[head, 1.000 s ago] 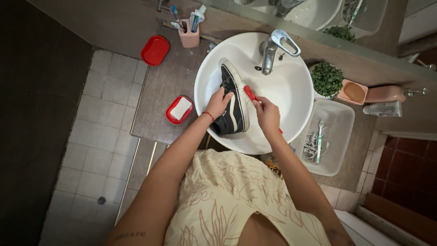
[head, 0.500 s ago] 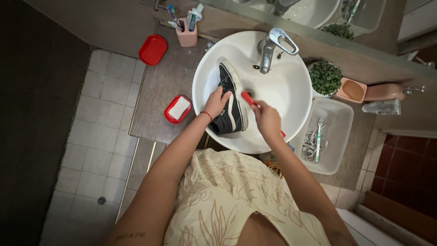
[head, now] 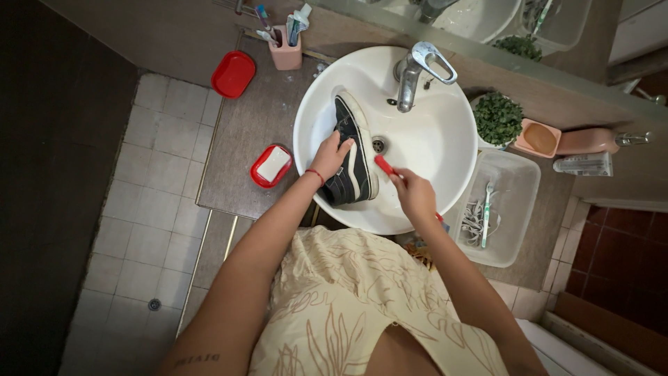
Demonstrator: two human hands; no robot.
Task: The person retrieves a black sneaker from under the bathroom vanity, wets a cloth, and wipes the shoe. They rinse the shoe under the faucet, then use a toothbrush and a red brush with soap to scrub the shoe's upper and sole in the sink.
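A black high-top sneaker with a white stripe and white sole lies on its side in the round white basin. My left hand, with a red band at the wrist, grips the shoe's upper. My right hand is closed round a red-handled brush, whose head sits just off the sole near the heel. The drain shows beside the shoe.
A chrome tap stands at the basin's back. On the left counter are a red soap dish with a white bar, a red lid and a pink toothbrush cup. Right: a small green plant, a clear tub with laces.
My right hand has drawn the brush down and back along the sole toward the heel, uncovering the drain. My left hand and the shoe have stayed put.
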